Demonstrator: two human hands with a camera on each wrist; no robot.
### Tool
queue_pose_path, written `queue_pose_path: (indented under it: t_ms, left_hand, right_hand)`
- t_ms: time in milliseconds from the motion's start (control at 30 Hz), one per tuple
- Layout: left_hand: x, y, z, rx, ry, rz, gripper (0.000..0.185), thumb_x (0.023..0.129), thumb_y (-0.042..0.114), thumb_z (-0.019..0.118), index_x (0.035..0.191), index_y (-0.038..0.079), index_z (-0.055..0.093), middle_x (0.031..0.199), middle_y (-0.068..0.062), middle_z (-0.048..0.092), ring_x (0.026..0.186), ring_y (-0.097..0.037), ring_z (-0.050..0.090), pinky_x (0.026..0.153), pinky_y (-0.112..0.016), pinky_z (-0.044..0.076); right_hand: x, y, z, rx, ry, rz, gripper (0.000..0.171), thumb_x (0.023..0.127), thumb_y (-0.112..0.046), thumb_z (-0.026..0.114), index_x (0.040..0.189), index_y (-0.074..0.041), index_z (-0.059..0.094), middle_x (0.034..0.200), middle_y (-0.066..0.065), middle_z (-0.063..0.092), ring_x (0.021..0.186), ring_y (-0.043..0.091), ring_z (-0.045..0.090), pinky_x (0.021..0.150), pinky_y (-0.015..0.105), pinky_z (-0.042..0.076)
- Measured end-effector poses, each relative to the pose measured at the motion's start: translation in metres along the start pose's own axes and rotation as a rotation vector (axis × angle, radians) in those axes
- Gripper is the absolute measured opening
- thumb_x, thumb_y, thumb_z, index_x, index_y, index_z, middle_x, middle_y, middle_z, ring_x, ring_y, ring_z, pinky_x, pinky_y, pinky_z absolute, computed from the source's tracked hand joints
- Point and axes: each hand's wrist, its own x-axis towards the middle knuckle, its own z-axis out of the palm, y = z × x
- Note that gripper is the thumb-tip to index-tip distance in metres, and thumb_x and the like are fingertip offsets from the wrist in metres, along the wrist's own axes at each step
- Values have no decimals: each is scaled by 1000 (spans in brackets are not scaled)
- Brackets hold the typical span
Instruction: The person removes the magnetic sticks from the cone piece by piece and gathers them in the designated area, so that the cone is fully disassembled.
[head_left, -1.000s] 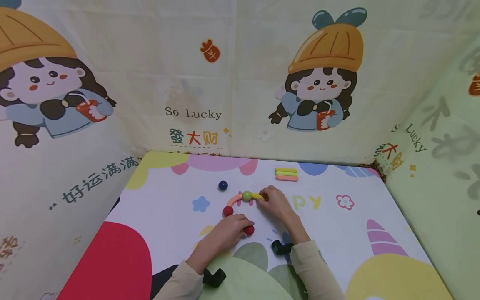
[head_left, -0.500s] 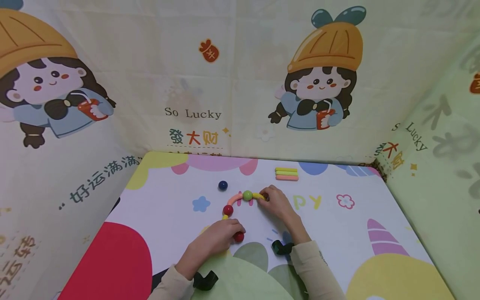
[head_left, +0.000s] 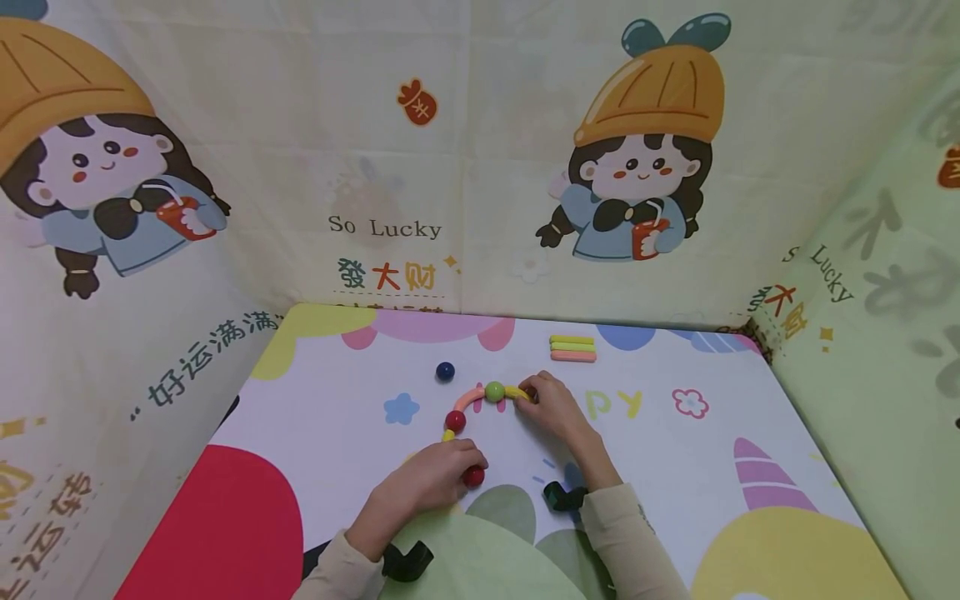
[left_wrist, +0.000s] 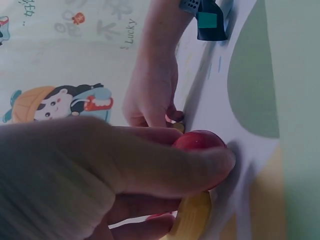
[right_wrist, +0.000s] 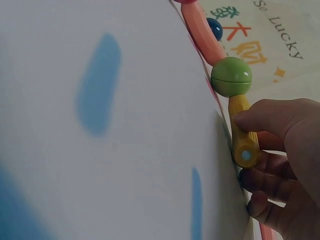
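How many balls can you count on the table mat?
4: a dark blue ball lying alone, a green ball atop the arc, a red ball lower left, another red ball under the left hand. Hands may hide more.

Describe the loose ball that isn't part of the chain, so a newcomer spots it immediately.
Start at the mat and find the curved chain of sticks and balls between the hands. Just beyond its far left end sits the dark blue ball, alone, touching nothing; the chain's balls are red or green.

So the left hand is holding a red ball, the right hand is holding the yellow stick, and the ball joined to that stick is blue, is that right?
Not quite. The ball joined to the yellow stick is green, as the right wrist view shows. The rest holds: the left hand holds a red ball and the right hand holds the stick.
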Motion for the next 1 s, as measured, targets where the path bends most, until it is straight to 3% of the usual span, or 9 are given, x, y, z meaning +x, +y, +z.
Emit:
queue_pose_path:
  t_ms: [133,267,400,533,733,1000]
  left_hand:
    - [0,0,-2,-43,-6,-5,36,83,20,80,118,16,72,110,3,68,94,-7,61,83,-22,57]
    - [5,0,-5,-94,20,8,36,88,31,76,120,15,71,113,2,69,97,-8,63,85,-21,56]
    - [13,0,-11,-124,113,13,35,94,35,70,121,13,71,115,-1,71,105,-14,66,93,-31,57]
    - [25,-1,-15,-141,247,-27,32,94,31,71,118,11,71,115,-2,72,111,-18,67,96,-36,57]
    - [44,-9,-11,-139,431,-83,30,92,23,73,118,8,72,115,-7,69,106,-22,68,93,-36,58]
    - [70,-22,-1,-127,483,-171,26,92,19,72,116,7,72,114,-5,66,102,-18,62,94,-33,57]
  right_hand:
    - [-1,0,0,3,-3,0,27,90,-22,74,113,-8,72,95,4,61,83,16,54,81,31,53]
    - [-2,-1,0,11,-2,-1,29,90,-23,74,114,-8,72,98,4,61,84,16,54,83,32,55]
    - [-3,-3,-1,15,2,-10,29,90,-23,74,114,-8,71,100,5,62,86,17,55,85,34,55]
    - [-2,-3,0,14,8,-17,30,90,-23,74,115,-7,71,101,5,63,87,17,55,86,34,55]
    - [0,0,2,23,18,-36,29,90,-21,75,115,-7,71,102,5,63,87,17,56,87,34,56]
    - [1,0,2,33,14,-57,26,90,-19,74,113,-7,71,99,4,62,85,15,54,82,32,53]
